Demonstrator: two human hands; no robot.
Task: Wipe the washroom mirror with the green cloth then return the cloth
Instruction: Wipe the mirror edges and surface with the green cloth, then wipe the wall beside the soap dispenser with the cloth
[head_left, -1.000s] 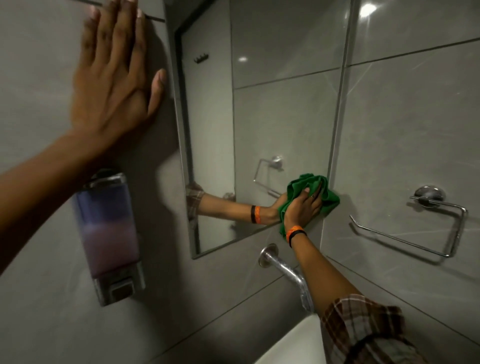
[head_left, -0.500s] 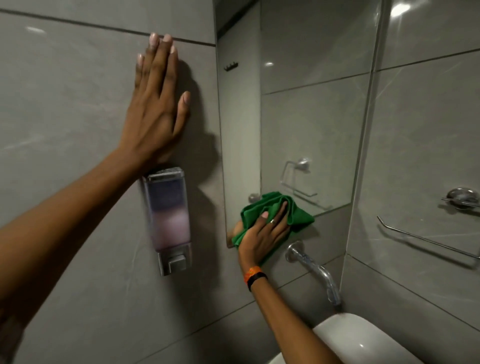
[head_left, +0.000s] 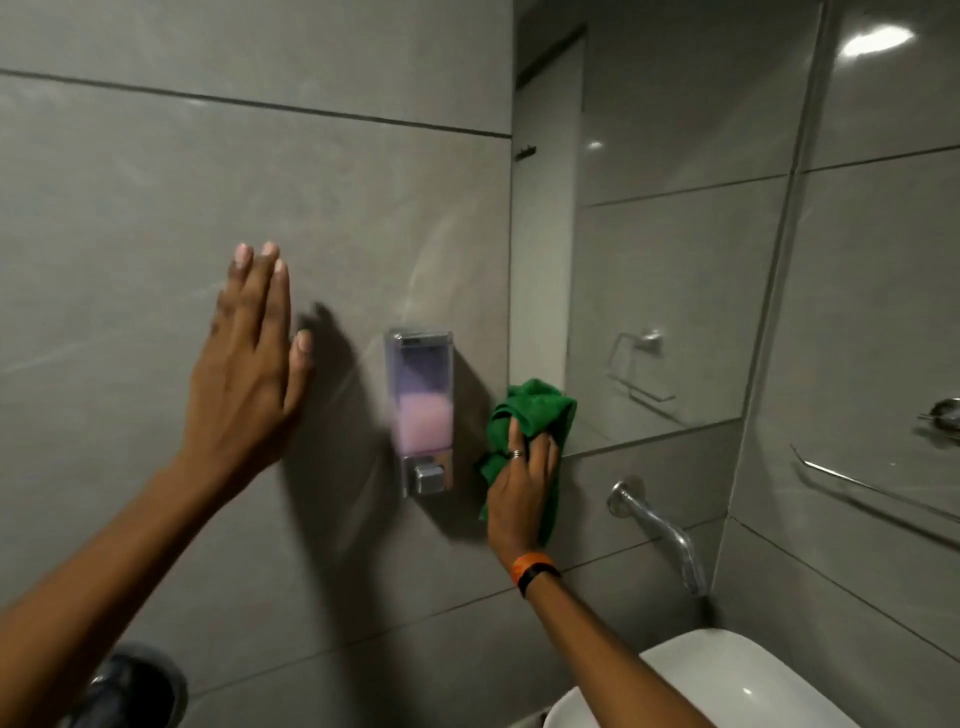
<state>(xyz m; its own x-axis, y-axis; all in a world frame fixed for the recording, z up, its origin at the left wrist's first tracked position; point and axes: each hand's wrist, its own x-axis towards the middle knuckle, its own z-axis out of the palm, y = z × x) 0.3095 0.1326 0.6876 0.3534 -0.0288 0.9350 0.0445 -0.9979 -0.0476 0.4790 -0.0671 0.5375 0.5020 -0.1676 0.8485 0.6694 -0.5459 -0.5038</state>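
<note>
The mirror (head_left: 660, 249) hangs on the grey tiled wall at the upper right. My right hand (head_left: 522, 493) grips the bunched green cloth (head_left: 535, 410) at the mirror's lower left corner; part of the cloth hangs below onto the wall tile. My left hand (head_left: 244, 364) is flat with its fingers stretched out, at the tiled wall left of the soap dispenser, holding nothing.
A wall soap dispenser (head_left: 420, 410) with pink liquid sits just left of the cloth. A chrome tap (head_left: 657, 530) sticks out below the mirror over a white basin (head_left: 727, 680). A chrome towel holder (head_left: 883, 478) is on the right wall. A dark round object (head_left: 130, 686) lies bottom left.
My right hand has swept the cloth leftward along the mirror's bottom edge to its lower left corner. My left hand has dropped lower on the wall. The view has shifted left.
</note>
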